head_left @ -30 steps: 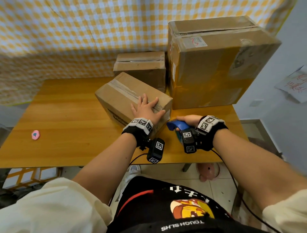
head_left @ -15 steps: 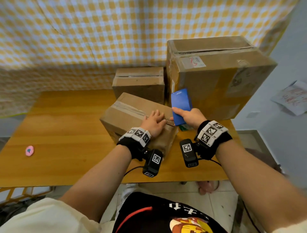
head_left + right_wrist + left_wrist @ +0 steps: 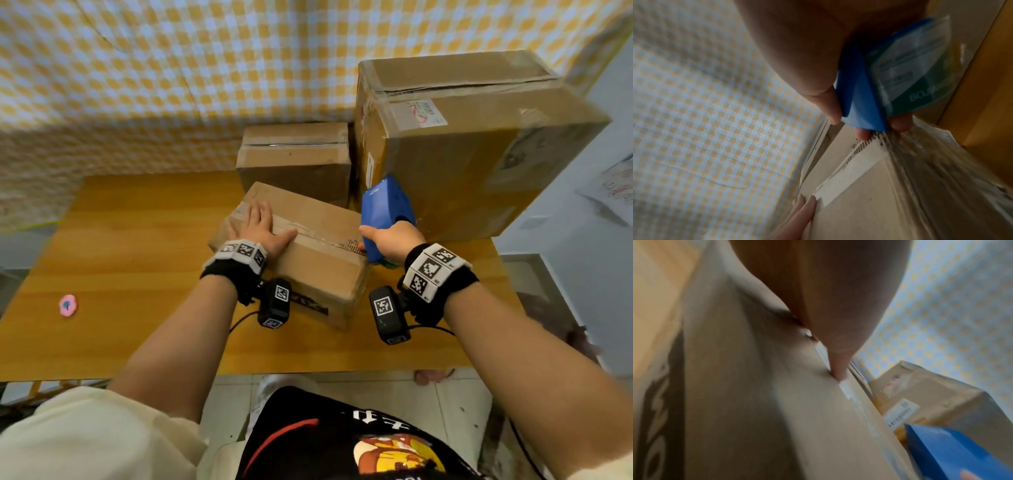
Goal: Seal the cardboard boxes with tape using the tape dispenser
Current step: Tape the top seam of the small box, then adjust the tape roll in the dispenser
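A small cardboard box point(image 3: 318, 260) lies skewed on the wooden table point(image 3: 137, 260), with clear tape along its top seam point(image 3: 318, 236). My left hand point(image 3: 260, 222) presses flat on the box top at its far left end, fingers straight; its thumb point(image 3: 838, 369) touches the taped seam. My right hand point(image 3: 390, 240) grips the blue tape dispenser point(image 3: 383, 212) at the box's right end, its toothed edge on the seam. In the right wrist view the dispenser point(image 3: 861, 97) holds a clear tape roll point(image 3: 916, 65), and tape runs down onto the box point(image 3: 869, 203).
A large taped box point(image 3: 462, 154) stands at the back right, right behind the dispenser. A medium box point(image 3: 294, 157) sits behind the small one. A pink round object point(image 3: 67, 305) lies at the table's left. A checked cloth point(image 3: 171, 68) hangs behind.
My left hand slid from the box's right end to its far left end. My right hand lifted the dispenser off the table and set it on the seam's right end.
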